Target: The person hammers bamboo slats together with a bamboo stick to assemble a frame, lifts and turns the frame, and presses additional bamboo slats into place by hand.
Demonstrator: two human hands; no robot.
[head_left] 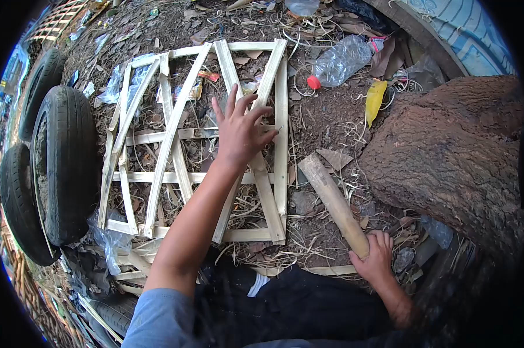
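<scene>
A lattice frame of pale split bamboo strips (280, 145) lies on the littered ground. Over its right part is my left hand (240, 130), fingers spread, at the crossing strips; whether it touches them is hard to tell. My right hand (375, 258) is closed round the near end of a thick bamboo piece (334, 200), which slants up and left to the right of the lattice. Its far end is close to the lattice's right edge.
Old tyres (70, 165) stand at the left. A rough tree trunk (447, 145) fills the right side. Beyond the bamboo piece lie a clear plastic bottle (344, 61) with a red cap and a yellow leaf (375, 102). Thin shavings litter the soil.
</scene>
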